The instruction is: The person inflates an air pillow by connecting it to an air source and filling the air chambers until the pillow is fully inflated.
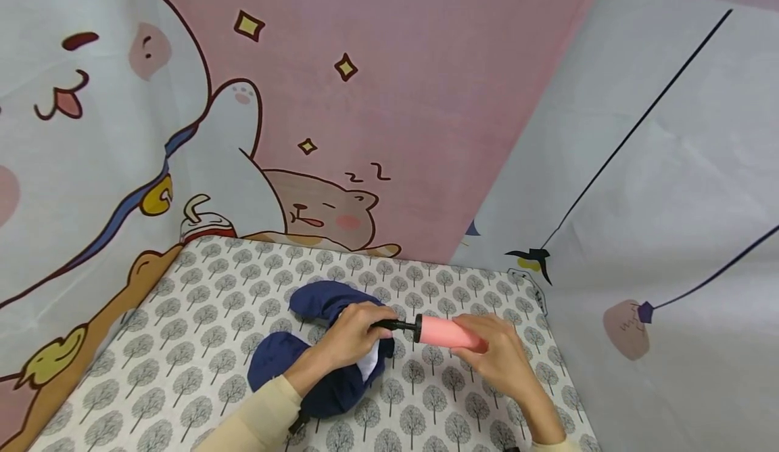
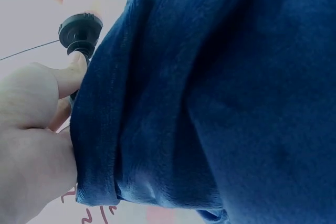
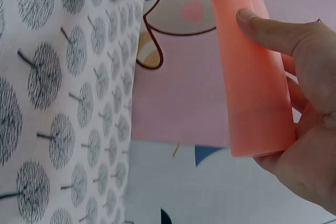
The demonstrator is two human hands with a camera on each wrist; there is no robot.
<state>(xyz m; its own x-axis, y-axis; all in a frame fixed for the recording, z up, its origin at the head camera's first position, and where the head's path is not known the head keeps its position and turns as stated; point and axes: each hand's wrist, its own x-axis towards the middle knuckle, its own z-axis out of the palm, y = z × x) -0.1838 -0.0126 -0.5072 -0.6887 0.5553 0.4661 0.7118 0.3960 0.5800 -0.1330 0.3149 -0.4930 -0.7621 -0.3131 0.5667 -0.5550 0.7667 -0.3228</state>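
A pink hand pump [image 1: 443,332] with a black collar is held sideways above the table in the head view. My left hand [image 1: 359,333] grips its black handle at the left end. My right hand [image 1: 496,350] holds the pink barrel from the right, thumb along its side in the right wrist view. Part of the black rod shows between handle and collar. Below and left lies a navy U-shaped neck pillow [image 1: 274,359], partly covered by my left hand and forearm. Its plush navy fabric [image 2: 157,98] fills much of the left wrist view.
The table has a white cloth [image 1: 207,303] printed with grey trees. Behind it hangs a pink curtain [image 1: 426,100] with cartoon animals, and a pale curtain [image 1: 669,168] closes the right side. A short black strap [image 1: 298,423] lies by the pillow's near edge.
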